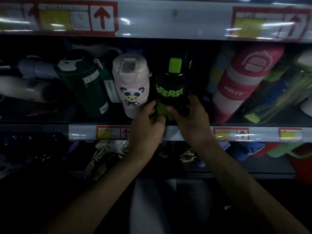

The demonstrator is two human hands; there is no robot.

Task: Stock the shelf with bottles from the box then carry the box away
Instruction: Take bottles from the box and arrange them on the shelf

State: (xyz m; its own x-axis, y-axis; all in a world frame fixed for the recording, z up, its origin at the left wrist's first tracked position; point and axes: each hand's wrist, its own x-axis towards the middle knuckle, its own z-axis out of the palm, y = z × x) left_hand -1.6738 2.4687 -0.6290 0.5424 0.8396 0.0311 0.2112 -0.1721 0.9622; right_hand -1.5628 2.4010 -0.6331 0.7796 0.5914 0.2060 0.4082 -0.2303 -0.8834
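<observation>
- Black bottle (170, 85) is standing at frame centre on the middle shelf (84, 132), near its front edge, with both hands holding its green base.
- Left hand (148, 125) is curling its fingers round the base from the left; right hand (190, 119) is wrapping thumb and fingers round it from the right. That makes two hands, both gripping this one bottle.
- By my reading, this bottle is being set into place and is not yet let go.
- The box is not showing anywhere, so how many bottles are waiting cannot be told; carrying it away is yet to come.
- In the front row, four bottles are showing clearly: green bottle (84, 81), pink bottle (130, 81), the black one, and red bottle (243, 81), which is leaning.
- One clear bottle (273, 98) is leaning at the right edge.
- Two pale bottles (33, 68) are lying at the far left.
- Further back it is too dark for counting.
</observation>
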